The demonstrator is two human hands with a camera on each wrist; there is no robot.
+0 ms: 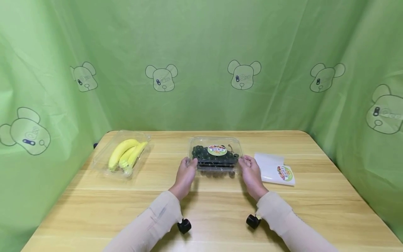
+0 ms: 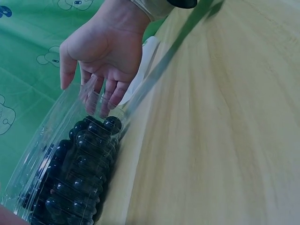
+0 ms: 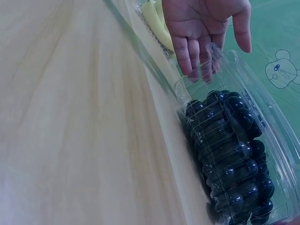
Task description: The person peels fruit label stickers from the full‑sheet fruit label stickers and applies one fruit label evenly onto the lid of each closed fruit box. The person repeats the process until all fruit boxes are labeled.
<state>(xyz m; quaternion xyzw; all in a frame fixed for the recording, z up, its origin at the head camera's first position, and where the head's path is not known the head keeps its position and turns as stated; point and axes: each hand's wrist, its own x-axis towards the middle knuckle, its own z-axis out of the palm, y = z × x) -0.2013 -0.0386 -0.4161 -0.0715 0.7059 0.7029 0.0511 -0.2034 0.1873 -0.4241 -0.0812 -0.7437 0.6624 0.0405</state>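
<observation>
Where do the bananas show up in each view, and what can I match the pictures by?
Head: left of centre, the bananas lie to the left of the grapes.
Left wrist: not in the picture.
Right wrist: at the top edge near the middle, partly cut off.
Shared landmark: the grapes, central in head, lower left in left wrist, lower right in right wrist.

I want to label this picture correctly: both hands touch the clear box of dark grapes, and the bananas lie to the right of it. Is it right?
Not quite: the bananas lie to the left, as the head view shows. The left hand and right hand do touch the clear box of dark grapes.
</observation>
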